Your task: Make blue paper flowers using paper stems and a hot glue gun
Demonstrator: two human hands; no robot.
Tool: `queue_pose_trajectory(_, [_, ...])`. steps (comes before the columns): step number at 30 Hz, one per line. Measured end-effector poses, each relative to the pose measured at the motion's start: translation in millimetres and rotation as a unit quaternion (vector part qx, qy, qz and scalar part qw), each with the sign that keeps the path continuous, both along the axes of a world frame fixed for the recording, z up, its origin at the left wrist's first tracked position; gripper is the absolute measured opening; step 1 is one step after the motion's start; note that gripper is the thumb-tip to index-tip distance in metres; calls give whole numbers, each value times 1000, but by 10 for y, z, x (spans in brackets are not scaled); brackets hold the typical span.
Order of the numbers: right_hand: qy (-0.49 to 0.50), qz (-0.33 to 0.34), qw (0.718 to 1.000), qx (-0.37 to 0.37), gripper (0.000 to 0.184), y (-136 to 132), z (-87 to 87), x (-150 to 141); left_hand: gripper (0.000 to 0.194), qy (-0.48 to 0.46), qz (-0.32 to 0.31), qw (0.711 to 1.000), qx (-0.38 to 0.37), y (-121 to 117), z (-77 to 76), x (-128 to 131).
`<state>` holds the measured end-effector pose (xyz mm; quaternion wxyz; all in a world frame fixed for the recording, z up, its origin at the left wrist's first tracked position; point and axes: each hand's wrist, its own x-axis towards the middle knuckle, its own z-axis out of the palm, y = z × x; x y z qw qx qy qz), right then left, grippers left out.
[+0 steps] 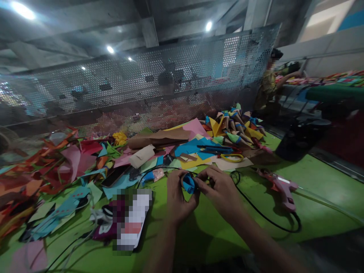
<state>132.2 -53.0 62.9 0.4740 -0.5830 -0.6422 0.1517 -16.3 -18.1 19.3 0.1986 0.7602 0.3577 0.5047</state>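
Observation:
A small rolled piece of blue paper (189,183) is held up between both hands over the green table (204,235). My left hand (178,197) curls round its left side, thumb below. From the right, my right hand (217,185) pinches its edge with thumb and fingers. What lies inside the roll is too small to make out. A pink glue gun (286,189) lies to the right of my right hand, its black cord (263,216) looping across the table. Left of my left hand lies a phone (136,223), its screen blurred out.
Coloured paper scraps (74,163) heap up on the left. Behind my hands are blue sheets (187,146), scissors with yellow handles (232,157) and a pile of paper cones (236,127). A perforated metal panel (127,91) borders the table's back. A person (267,87) stands at far right.

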Motion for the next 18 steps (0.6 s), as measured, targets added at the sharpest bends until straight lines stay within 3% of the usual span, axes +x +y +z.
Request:
queue_pose_trajectory(8, [45,-5,999,4,9,-12,-3,-45,42,-18,-9,1000,-8,-2,-25,3])
queue_pose_trajectory(18, [-13,5,999,39,11,-16,70,-35,38,-71,-40,994,-70,-22,26,4])
